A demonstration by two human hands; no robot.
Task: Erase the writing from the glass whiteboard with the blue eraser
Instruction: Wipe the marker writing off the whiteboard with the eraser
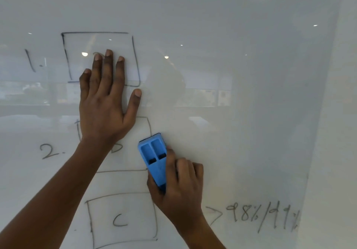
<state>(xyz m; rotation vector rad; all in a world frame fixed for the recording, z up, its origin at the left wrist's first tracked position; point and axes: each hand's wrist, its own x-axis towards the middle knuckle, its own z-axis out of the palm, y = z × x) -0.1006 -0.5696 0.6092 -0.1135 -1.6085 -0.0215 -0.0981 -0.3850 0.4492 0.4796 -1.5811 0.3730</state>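
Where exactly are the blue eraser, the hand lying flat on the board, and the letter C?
blue eraser [153, 157]: head view, on its ridged blue back.
left hand [103, 107]: head view, on the back of the hand.
letter C [119, 220]: head view, on the drawn stroke inside the lowest box.

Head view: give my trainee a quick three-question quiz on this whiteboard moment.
1. True or false: the left hand lies flat on the glass whiteboard.
2. What does the right hand grip? A) marker B) blue eraser C) cloth
3. Fill in: the bottom box holds the letter ___.

Key: 1 true; 2 B; 3 C.
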